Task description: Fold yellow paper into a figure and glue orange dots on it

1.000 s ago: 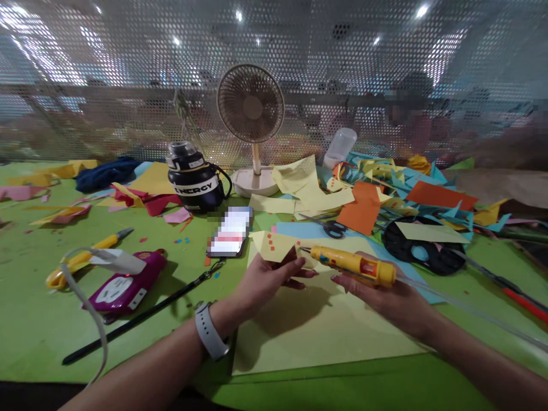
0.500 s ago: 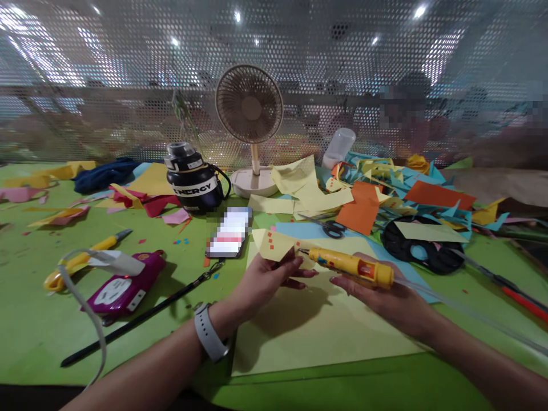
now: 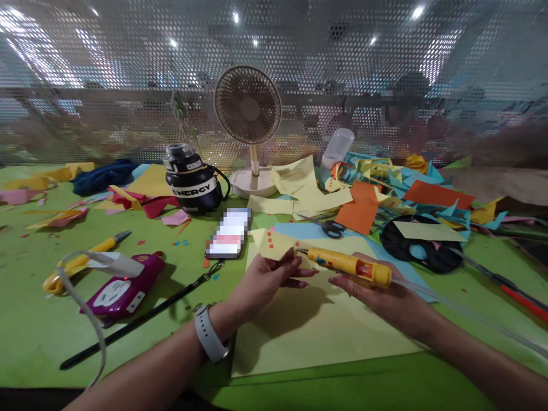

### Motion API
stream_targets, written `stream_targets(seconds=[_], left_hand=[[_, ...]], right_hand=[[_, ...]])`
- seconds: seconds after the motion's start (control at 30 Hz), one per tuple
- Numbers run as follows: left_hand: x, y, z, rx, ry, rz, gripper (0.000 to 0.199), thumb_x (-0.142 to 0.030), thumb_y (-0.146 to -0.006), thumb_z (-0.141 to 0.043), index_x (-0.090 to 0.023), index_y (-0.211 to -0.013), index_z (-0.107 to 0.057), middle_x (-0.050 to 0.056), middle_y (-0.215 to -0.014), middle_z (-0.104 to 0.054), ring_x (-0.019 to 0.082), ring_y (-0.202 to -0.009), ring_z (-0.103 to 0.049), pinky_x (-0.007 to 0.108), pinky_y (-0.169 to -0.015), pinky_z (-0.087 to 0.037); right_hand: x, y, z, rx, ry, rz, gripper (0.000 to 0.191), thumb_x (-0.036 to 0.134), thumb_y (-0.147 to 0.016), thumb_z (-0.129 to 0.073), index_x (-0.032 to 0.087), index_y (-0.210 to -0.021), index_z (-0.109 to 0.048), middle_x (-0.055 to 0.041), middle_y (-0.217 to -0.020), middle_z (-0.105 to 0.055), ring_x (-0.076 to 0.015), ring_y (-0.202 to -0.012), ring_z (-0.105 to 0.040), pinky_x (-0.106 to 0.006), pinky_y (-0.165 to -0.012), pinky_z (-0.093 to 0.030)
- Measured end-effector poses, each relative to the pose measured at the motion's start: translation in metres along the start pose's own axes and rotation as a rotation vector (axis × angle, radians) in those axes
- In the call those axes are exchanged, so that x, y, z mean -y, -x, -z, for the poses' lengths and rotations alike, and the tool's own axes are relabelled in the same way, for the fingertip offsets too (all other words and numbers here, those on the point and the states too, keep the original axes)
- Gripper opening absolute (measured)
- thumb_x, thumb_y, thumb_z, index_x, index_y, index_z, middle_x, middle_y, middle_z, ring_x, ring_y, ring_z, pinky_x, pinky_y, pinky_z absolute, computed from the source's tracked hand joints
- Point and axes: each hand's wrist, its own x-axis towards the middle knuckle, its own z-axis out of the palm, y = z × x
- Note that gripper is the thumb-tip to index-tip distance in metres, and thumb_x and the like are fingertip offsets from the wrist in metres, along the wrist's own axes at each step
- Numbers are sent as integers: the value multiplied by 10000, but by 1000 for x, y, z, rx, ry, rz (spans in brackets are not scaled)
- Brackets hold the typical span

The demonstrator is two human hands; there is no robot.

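Observation:
My left hand pinches a small piece of pale yellow paper that carries several small orange squares. In my right hand lies a thick yellow pen-shaped tool with a pointed metal tip and a small window on its barrel. A clear tube or rod runs from its back end to the right. The tool's tip meets the small paper close to my left fingertips; whether it touches I cannot tell. Beneath both hands a large pale yellow sheet lies flat, partly over blue paper.
A phone, a black flask and a fan stand or lie ahead. Scissors and a black round tray are to the right, by heaped paper scraps. A purple device and yellow cutter lie left.
The view has shifted very slightly. Both hands, the paper and the yellow tool hold almost the same position.

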Motion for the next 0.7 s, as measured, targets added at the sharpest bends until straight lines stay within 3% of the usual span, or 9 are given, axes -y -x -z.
stream_targets(seconds=[0.7], left_hand=[[0, 1, 0, -7, -3, 8, 261, -282, -662, -795, -134, -797, -628, 75, -822, -727, 245, -853, -704, 346, -759, -571]], right_hand=[[4, 0, 0, -14, 39, 25, 317, 505, -795, -613, 217, -729, -499, 55, -571, -395, -98, -514, -352, -235, -439, -302]])
